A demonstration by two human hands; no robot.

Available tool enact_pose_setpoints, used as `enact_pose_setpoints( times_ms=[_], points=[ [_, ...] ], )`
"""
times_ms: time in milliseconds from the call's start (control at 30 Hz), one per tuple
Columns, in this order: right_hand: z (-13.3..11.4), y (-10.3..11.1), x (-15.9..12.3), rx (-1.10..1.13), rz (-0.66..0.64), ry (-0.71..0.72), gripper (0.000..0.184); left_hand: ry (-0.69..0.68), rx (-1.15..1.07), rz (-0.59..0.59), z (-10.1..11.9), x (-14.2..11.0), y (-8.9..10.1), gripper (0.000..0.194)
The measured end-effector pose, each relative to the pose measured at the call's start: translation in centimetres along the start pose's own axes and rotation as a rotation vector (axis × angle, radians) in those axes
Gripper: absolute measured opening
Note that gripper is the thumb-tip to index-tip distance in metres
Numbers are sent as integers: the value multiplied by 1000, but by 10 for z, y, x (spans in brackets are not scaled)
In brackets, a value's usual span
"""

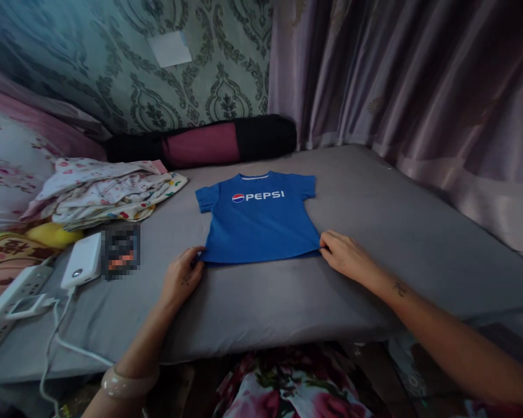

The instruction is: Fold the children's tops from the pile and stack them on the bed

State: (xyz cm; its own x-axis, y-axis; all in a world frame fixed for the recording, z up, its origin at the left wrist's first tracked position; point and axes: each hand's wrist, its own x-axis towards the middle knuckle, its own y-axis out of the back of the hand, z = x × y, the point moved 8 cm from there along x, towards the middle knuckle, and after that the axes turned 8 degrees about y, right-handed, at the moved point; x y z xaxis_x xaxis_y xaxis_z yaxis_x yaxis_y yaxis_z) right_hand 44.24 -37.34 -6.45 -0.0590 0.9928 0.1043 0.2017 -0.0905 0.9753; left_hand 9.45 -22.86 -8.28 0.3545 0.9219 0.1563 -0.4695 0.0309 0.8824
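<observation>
A small blue T-shirt (261,229) with a white PEPSI print lies spread face up, its neck pointing away from me and its hem towards me. My left hand (185,273) pinches the hem's left corner between thumb and fingers. At the opposite corner of the hem, my right hand (342,252) has its fingers closed on the cloth. Both sleeves lie out to the sides, and the fabric looks mostly smooth. Beneath the shirt is a grey sheet (375,220) covering the bed.
Left of the shirt are a heap of printed cloths (108,188), a white power bank (83,260) with a cable, a blurred dark item (121,251) and a power strip (13,305). A black and maroon bolster (200,144) lies along the wall; curtains (331,75) hang at right.
</observation>
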Motion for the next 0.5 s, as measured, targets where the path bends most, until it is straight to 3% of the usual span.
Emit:
enact_pose_setpoints(
  times_ms=[133,267,500],
  points=[
    [1,6,-3,3,-11,-47,15,-68,-42,74,2,-1,13,34],
    [-5,7,-8,37,-18,3,25,-178,-43,4,5,0,12,30],
    [3,2,-10,23,-28,5,21,-267,13,-54,4,6,11,30]
  ],
)
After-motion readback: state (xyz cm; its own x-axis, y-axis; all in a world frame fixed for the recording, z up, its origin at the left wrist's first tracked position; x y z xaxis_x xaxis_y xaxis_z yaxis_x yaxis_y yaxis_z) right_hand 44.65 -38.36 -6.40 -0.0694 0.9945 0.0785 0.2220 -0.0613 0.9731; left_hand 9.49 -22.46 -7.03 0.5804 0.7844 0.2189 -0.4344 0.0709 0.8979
